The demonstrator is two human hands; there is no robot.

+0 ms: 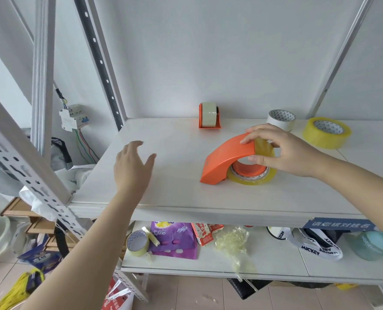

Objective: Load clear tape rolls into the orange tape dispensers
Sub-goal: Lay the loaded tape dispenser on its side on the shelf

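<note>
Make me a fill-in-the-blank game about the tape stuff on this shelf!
1. The right hand holds the near dispenser, which is colored ____.
2. The left hand hovers open over the shelf, holding ____.
3. The far dispenser stands against the wall with a roll ____ it.
4. At the back right, the white roll sits next to a ____ roll.

Missing words: orange; nothing; inside; yellow
</note>
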